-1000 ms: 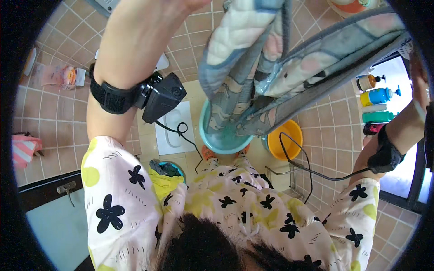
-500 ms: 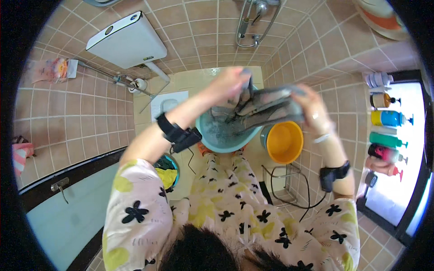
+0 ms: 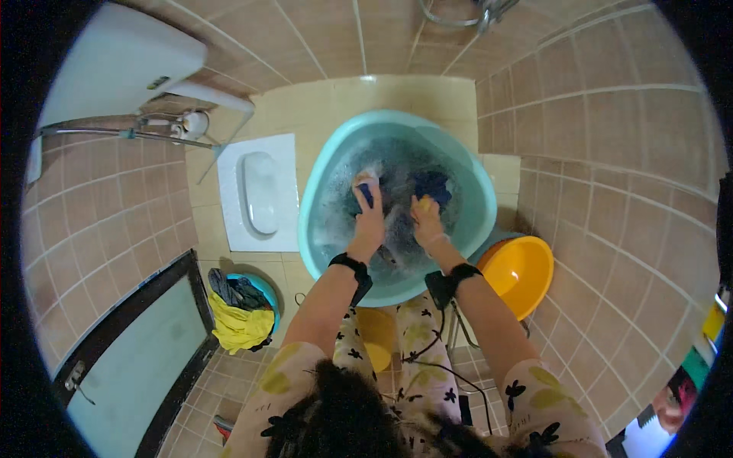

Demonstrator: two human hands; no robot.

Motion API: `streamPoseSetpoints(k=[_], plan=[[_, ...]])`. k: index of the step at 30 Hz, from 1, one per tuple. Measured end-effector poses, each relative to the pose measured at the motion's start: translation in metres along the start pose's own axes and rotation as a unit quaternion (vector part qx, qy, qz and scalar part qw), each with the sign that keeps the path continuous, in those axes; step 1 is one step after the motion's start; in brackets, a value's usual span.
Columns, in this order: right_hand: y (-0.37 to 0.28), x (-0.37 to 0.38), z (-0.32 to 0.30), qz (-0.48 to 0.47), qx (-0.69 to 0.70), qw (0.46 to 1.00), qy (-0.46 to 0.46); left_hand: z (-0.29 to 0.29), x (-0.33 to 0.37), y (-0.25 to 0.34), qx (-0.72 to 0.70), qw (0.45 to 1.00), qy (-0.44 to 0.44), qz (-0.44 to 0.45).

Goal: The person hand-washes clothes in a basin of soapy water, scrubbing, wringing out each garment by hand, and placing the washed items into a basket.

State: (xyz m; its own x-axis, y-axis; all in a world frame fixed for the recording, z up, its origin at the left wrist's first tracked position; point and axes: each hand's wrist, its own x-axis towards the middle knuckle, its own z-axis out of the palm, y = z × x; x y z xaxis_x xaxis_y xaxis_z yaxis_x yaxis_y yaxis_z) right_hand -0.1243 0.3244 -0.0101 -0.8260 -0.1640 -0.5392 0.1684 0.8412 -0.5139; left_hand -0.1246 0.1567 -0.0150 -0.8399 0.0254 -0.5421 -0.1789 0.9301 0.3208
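Observation:
Both my hands are down in a large light-blue basin (image 3: pixel 309 221) of cloudy, sudsy water. My left hand (image 3: pixel 369 217) is closed on wet dark cloth, and a bit of dark blue shows between its fingers. To its right, my right hand (image 3: pixel 427 221) grips a dark blue cloth (image 3: pixel 434 183) at the water's surface. A small yellow patch shows at its fingertips; what it is I cannot make out. Suds and murky water hide the rest of the fabric. Black bands with small devices sit on both wrists.
An orange basin (image 3: pixel 527 275) stands right of the big one, close to the tiled wall. At left are a white squat toilet (image 3: pixel 261 191) and a blue tub (image 3: pixel 269 294) heaped with yellow and dark clothes (image 3: pixel 240 320). A black cable (image 3: pixel 458 374) hangs near my legs.
Earlier my hands held a wet grey-black garment stretched above the basin. Now both are lowered into the water, closer together, and the basin looks nearer.

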Motion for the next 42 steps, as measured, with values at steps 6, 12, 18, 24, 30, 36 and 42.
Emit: streamPoseSetpoints(k=[6,12,18,24,30,36,42], plan=[[0.104,0.074,0.105,0.128,-0.063,0.985,-0.095,0.100,0.078,-0.004,0.142,0.980,0.015,0.141],[0.117,0.089,0.055,-0.016,-0.010,0.971,-0.238,0.116,0.144,-0.075,-0.149,0.968,-0.193,-0.053],[0.093,0.019,-0.041,0.212,0.248,0.941,0.088,0.043,0.089,0.004,-0.136,0.973,-0.132,0.129],[-0.107,-0.155,-0.238,0.103,0.401,0.889,0.196,-0.110,-0.071,-0.035,-0.249,0.963,-0.090,-0.053],[-0.245,-0.312,-0.425,-0.030,0.386,0.854,0.347,-0.194,-0.171,-0.055,-0.407,0.893,-0.172,-0.085],[-0.390,-0.468,-0.531,-0.167,0.261,0.868,0.389,-0.293,-0.255,0.023,-0.563,0.705,-0.431,0.010],[-0.421,-0.567,-0.517,-0.177,0.281,0.821,0.465,-0.335,-0.365,0.194,-0.723,0.120,-0.661,0.160]])
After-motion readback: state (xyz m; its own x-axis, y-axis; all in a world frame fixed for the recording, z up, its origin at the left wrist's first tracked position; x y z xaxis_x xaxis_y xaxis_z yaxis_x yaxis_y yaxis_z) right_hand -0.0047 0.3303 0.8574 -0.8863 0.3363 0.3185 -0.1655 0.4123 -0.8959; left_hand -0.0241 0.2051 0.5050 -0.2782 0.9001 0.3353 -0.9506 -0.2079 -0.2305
